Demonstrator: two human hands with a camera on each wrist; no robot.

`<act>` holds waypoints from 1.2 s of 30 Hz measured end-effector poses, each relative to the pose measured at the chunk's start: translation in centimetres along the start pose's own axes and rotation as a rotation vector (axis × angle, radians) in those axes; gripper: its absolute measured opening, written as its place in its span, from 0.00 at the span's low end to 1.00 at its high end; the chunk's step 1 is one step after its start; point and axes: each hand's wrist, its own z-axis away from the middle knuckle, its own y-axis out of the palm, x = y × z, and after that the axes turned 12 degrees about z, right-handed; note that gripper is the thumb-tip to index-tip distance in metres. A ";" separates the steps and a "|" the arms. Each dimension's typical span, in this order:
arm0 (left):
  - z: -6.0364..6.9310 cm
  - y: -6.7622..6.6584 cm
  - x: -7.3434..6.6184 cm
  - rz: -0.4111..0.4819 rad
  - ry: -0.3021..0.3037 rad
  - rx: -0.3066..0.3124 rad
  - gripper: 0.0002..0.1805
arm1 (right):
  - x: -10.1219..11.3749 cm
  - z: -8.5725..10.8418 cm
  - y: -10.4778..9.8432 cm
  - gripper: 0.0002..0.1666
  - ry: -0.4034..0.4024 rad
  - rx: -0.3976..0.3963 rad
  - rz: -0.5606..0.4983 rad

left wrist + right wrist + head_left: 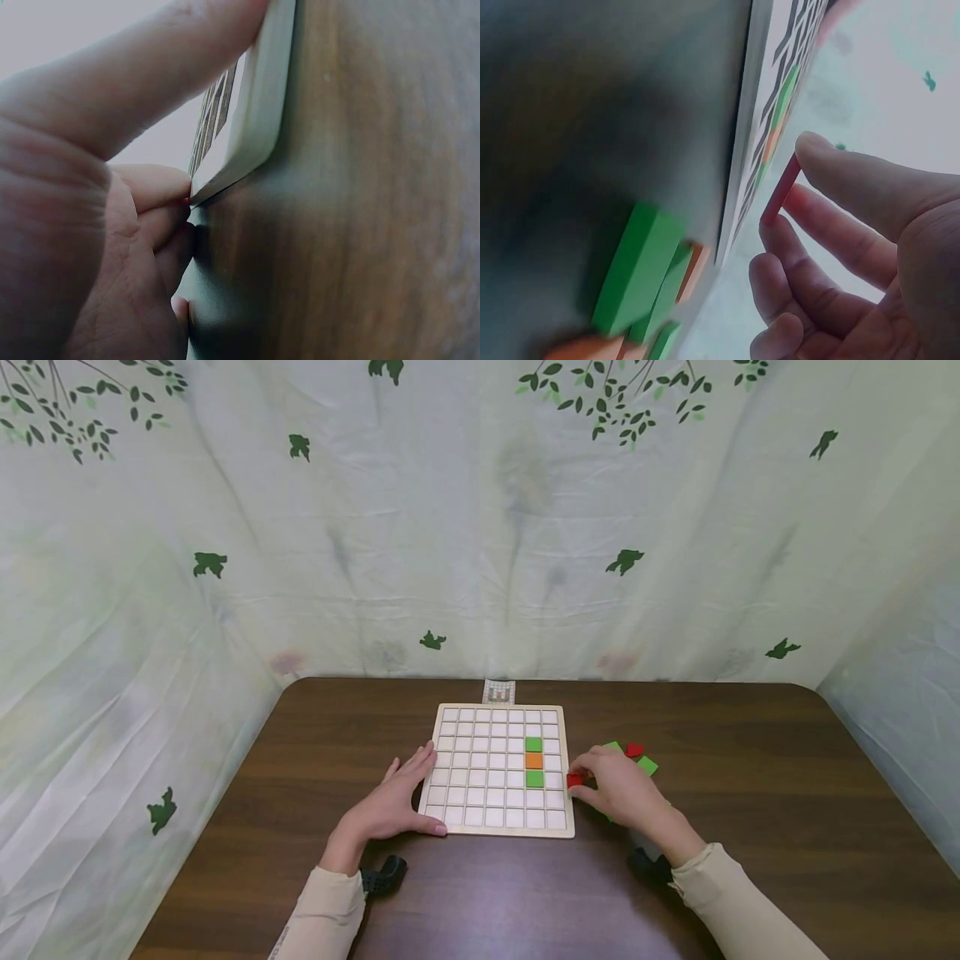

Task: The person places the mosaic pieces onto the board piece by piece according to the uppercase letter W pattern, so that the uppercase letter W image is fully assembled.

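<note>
A white gridded board [480,775] with a pale wooden frame lies on the table. One column near its right side holds two green tiles [534,779] with an orange tile [533,761] between them. My left hand [390,802] rests along the board's left edge, thumb at the near left corner; the left wrist view shows the thumb on the frame [259,127]. With thumb and fingers, my right hand [626,789] pinches a red tile [573,781] at the board's right edge. In the right wrist view that red tile [781,189] is tilted, held above the surface.
Loose green tiles [647,765] and a red tile [634,750] lie right of the board, partly hidden by my right hand. The right wrist view shows green [636,270] and orange pieces on the brown table [750,777]. A small patterned card [498,692] lies behind the board.
</note>
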 end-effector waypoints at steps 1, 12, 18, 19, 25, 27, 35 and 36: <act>0.0 0.0 0.0 0.001 0.001 0.000 0.68 | 0.3 -0.1 0.1 0.16 -0.001 0.006 0.000; 0.1 -0.2 -0.1 -0.007 -0.005 0.004 0.68 | 2.4 -0.8 0.6 0.10 -0.031 0.016 0.006; 0.1 -0.2 -0.1 -0.010 -0.007 0.005 0.68 | 3.4 -1.2 0.9 0.10 -0.028 0.030 0.041; 0.1 -0.2 -0.1 -0.009 -0.005 0.005 0.68 | 3.5 -1.2 1.0 0.10 -0.028 0.031 0.043; 0.1 -0.1 -0.1 -0.006 0.001 0.000 0.68 | 4.2 -1.4 1.3 0.08 -0.062 0.011 0.033; 0.1 -0.1 0.0 -0.007 -0.001 -0.001 0.68 | 4.3 -1.4 1.4 0.07 -0.084 0.004 0.034; 0.1 -0.1 0.0 -0.003 0.000 -0.003 0.68 | 4.9 -1.8 1.8 0.09 -0.083 0.032 0.064; 0.1 -0.1 0.0 -0.002 0.001 -0.003 0.68 | 5.0 -1.8 1.8 0.10 -0.074 0.037 0.067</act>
